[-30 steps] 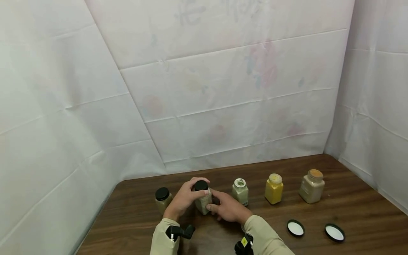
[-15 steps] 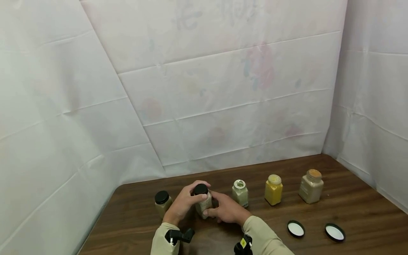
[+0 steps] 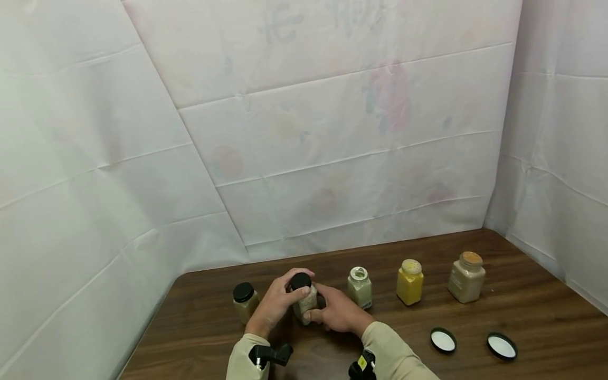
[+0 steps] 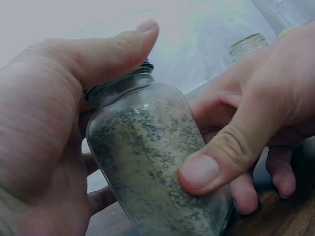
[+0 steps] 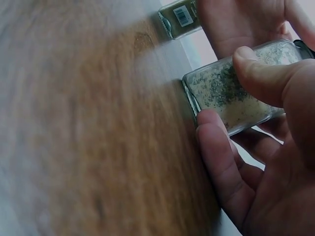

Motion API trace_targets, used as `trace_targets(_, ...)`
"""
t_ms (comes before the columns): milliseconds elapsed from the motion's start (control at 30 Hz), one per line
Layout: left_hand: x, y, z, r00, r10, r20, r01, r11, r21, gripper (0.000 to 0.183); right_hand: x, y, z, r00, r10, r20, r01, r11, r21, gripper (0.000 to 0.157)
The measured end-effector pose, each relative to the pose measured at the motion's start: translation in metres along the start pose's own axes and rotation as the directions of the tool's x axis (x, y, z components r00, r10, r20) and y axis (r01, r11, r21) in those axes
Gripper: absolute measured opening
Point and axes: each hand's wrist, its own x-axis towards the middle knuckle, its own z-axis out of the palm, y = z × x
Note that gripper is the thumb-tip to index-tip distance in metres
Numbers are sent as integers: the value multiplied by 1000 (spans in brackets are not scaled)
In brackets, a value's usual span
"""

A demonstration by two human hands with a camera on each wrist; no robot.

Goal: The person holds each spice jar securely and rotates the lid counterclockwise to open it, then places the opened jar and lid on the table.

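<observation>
Speckled jar (image 4: 147,147) btwn L fingers (image 4: 115,55) at blk lid (image 3: 301,281), R fingers (image 4: 201,171) lower down.

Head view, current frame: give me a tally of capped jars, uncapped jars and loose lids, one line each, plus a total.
Capped jars: 2
Uncapped jars: 3
Loose lids: 2
Total: 7

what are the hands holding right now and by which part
A jar with speckled contents: the left hand grips it at the black lid, the right hand around its glass body.
</observation>
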Motion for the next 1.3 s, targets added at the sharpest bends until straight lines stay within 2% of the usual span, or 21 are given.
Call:
trace_targets(100, -2, 1, 2, 1000, 3, -31, -2, 1000, 22, 30, 0, -1, 0, 1000, -10, -4, 10, 1000, -27, 61)
trace_targets(333, -7, 2, 7, 995, 29, -92, -25, 999, 47, 29, 0, -3, 2, 997, -61, -49, 47, 969, -242, 66)
trace_targets(433, -9, 4, 9, 991, 54, -119, -43, 995, 89, 28, -1, -4, 3, 997, -43, -62, 25, 965, -262, 68)
trace_targets(633, -17, 26, 18, 978, 94, -186, -67, 987, 146, 26, -2, -7, 7, 996, -20, -90, -7, 956, -293, 69)
trace_targets(833, -20, 39, 26, 959, 88, -271, -44, 985, 165, 25, -2, -10, 8, 992, -54, -112, 13, 942, -334, 63)
trace_targets(933, -21, 40, 27, 951, 42, -306, 1, 990, 140, 25, -2, -11, 8, 994, -57, -97, 22, 944, -329, 63)
trace_targets(1033, -21, 38, 27, 961, -3, -278, 28, 996, 84, 27, -3, -9, 6, 996, -35, -81, 11, 962, -274, 65)
trace_targets(1167, -19, 36, 25, 982, -43, -183, 48, 999, 25, 30, -4, -5, 3, 998, 24, -50, -31, 987, -158, 67)
trace_targets(1300, -19, 36, 23, 986, -51, -157, 54, 998, 15, 28, -3, -4, 2, 1000, 20, -14, -22, 995, -99, 63)
